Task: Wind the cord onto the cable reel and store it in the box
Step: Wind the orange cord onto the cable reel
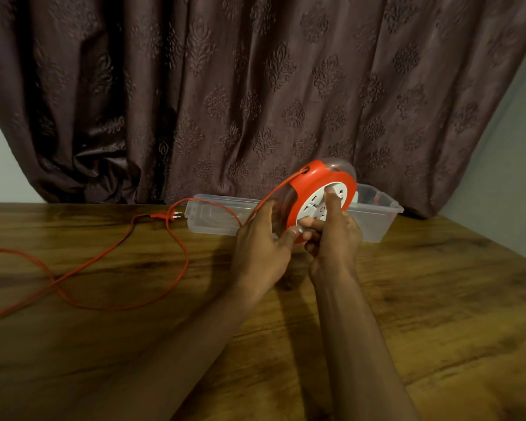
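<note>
An orange cable reel (pixel 313 180) with a white socket face is held tilted above the table in front of a clear plastic box (pixel 374 217). My left hand (pixel 261 241) grips the reel's lower left edge. My right hand (pixel 331 235) holds the white face, thumb pressed on it and fingers curled at its lower rim. An orange cord (pixel 119 253) leaves a hole in the reel's top, runs down past my left hand and loops over the table to the left. Its plug (pixel 167 215) lies near the box's left end.
The wooden table (pixel 407 299) runs to an edge at the right. A dark patterned curtain (pixel 255 86) hangs right behind the box. The cord runs off the left edge of the view.
</note>
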